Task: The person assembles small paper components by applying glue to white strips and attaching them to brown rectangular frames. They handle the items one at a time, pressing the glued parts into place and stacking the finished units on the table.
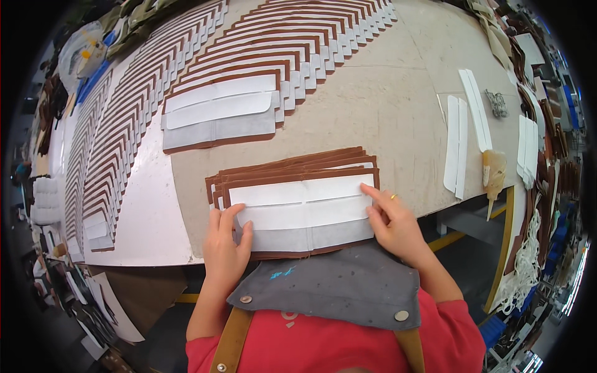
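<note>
A stack of brown leather panels [280, 165] lies at the near table edge, before my grey apron. Its top panel [305, 214] is faced with two white strips and a grey lower band, and has a crease down its middle. My left hand [226, 245] holds the left side, its thumb and index finger on the face near the edge. At the right side my right hand [393, 227] grips the edge, index fingertip near the upper corner and thumb lower down. Its other fingers are curled and partly hidden. Panels underneath jut out unevenly at the back and left.
Long overlapping rows of similar panels [221, 112] run away to the far left across the table [373, 105]. White strips [456, 146], a clump of metal wire [496, 104] and a yellowish glue bottle [494, 169] lie at the right. White cord [525, 267] hangs beyond.
</note>
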Motion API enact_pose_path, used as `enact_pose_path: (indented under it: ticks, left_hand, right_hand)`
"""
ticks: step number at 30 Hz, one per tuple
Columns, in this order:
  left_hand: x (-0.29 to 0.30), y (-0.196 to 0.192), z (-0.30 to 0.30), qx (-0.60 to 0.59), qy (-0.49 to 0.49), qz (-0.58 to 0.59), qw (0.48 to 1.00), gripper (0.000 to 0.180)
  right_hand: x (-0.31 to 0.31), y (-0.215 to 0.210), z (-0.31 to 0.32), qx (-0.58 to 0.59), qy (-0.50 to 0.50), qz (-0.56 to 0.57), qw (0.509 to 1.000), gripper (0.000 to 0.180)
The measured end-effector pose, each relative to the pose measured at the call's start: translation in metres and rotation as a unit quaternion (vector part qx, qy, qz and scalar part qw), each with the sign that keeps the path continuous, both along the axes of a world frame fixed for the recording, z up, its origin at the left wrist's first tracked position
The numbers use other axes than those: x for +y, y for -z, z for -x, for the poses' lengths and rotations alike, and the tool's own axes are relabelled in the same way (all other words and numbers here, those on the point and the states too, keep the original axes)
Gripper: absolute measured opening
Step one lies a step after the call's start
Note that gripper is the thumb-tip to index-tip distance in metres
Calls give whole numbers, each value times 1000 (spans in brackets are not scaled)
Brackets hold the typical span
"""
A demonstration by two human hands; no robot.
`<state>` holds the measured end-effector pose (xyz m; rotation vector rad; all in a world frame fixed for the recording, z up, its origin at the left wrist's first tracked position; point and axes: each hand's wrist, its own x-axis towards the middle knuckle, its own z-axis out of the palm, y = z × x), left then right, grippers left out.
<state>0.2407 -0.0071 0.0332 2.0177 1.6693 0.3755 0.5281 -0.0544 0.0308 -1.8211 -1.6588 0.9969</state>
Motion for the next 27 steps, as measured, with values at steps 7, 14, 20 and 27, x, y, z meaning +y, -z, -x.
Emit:
enact_pose_path:
  ticks: [7,14,20,27]
  left_hand:
    - [11,4,-30,-53,183,-131,973,26]
    - [14,22,-26,-54,250,-152,955,19]
    - [11,29,-24,-70,242,-194,948,26]
    - [9,37,-22,-44,221,-261,939,26]
  right_hand:
    - [38,1,24,-22,-79,-253,964,24]
    - [39,25,40,-72,-186,-273,941,21]
    - [63,11,41,-53,-135,-244,959,18]
    - [76,10,41,-47,-172,-187,966,18]
